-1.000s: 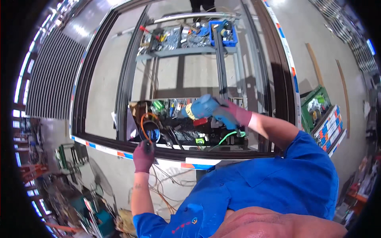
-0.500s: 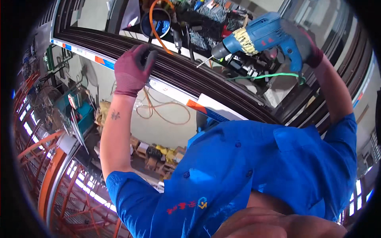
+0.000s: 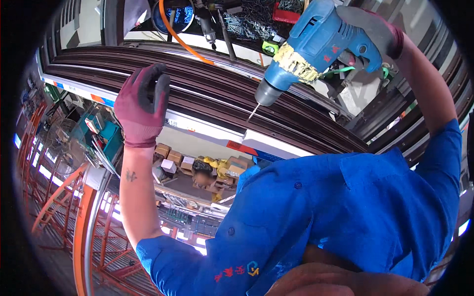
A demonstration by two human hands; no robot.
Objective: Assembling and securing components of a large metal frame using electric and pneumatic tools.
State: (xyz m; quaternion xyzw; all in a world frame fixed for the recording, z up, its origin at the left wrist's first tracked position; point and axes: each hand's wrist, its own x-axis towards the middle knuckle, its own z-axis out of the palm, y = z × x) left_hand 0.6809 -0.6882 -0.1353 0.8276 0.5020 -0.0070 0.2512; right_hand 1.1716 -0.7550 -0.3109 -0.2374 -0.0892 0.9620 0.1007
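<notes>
A blue power drill (image 3: 316,37) with yellow tape wrapped behind its chuck is gripped by my right hand (image 3: 374,30), in a dark-palmed glove. Its thin bit (image 3: 254,112) points down at the dark brown metal frame (image 3: 202,89), the tip at or just above a rail; contact cannot be told. My left hand (image 3: 140,103), in a maroon and grey glove, is over the near edge of the frame, left of the drill. Its fingers are bent, with a gap between thumb and fingers, and nothing shows in it. White protective film (image 3: 192,127) with orange and blue patches runs along that edge.
Beyond the frame lie many loose screws (image 3: 252,22), a round container of blue pieces (image 3: 180,17), an air tool (image 3: 206,27) and a green tape measure (image 3: 269,47). An orange hose (image 3: 173,34) crosses the frame's far side. Orange metal racks (image 3: 81,237) stand at lower left.
The drill has swung from a sideways slant to pointing steeply down, its bit now at the frame's rail. My left hand sits further left, still bent. The view has shifted.
</notes>
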